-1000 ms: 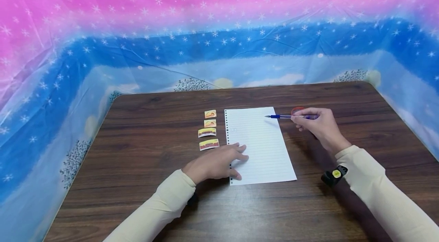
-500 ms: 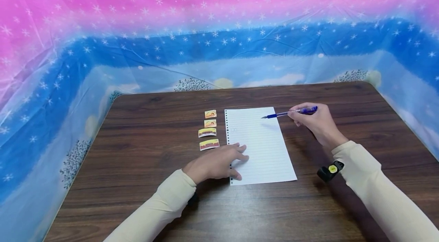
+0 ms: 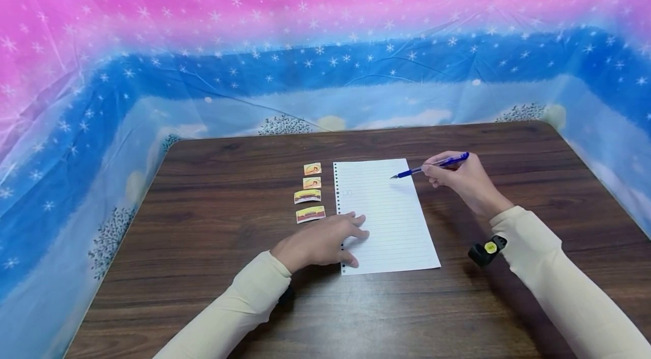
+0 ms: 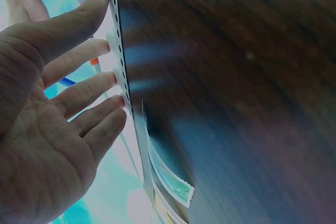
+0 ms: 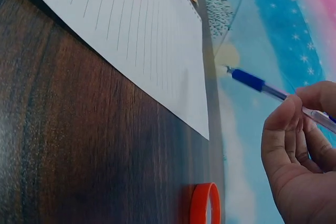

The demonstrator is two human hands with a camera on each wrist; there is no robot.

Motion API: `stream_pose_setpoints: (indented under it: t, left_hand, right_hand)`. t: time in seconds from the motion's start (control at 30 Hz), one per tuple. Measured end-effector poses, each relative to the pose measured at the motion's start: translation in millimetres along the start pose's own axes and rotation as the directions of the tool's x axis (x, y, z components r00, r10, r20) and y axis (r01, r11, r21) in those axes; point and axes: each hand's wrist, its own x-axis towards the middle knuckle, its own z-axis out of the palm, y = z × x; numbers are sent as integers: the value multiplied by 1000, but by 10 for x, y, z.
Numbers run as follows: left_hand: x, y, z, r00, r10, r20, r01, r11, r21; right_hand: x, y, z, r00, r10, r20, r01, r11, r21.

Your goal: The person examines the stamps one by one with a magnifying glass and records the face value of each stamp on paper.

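A sheet of lined loose-leaf paper [image 3: 391,223] with punched holes down its left side lies on the table. My left hand [image 3: 325,239] rests on its lower left edge, fingers spread and fingertips on the sheet. Between thumb and fingers, my right hand [image 3: 458,178] pinches a blue pen [image 3: 427,167] at the paper's upper right. The pen's tip points left and hangs over the sheet; the right wrist view shows the pen [image 5: 249,80] raised above it. Faint writing, like "120", stands near the holes. Several small stamps [image 3: 310,214] lie in a column left of the paper.
A red ring [image 5: 202,205] stands on the table by the paper's far right corner, hidden behind my right hand in the head view. The brown wooden table [image 3: 213,200] is enclosed by a pink and blue snowflake cloth [image 3: 305,59].
My right hand has shifted slightly left and tilted the pen, its back end now higher. The red ring has gone out of sight behind that hand. My left hand stays put.
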Motion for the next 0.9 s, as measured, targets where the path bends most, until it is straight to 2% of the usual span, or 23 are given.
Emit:
stream_pose_setpoints:
  t: [0.23, 0.47, 0.63, 0.9]
  left_hand:
    - [-2, 2, -5, 1000, -3, 2, 3, 1000, 3]
    - [-1, 10, -8, 1000, -2, 2, 2, 1000, 9]
    - [-3, 17, -9, 1000, -9, 5, 9, 1000, 4]
    - [3, 11, -11, 1000, -8, 10, 8, 1000, 4]
  right_hand:
    - [45, 6, 58, 998, -20, 62, 17, 998, 57]
    - [99, 27, 121, 997, -31, 75, 30, 999, 15]
    - [128, 53, 167, 993, -48, 104, 43, 998, 48]
    - [167, 69, 251, 992, -51, 114, 55, 998, -33]
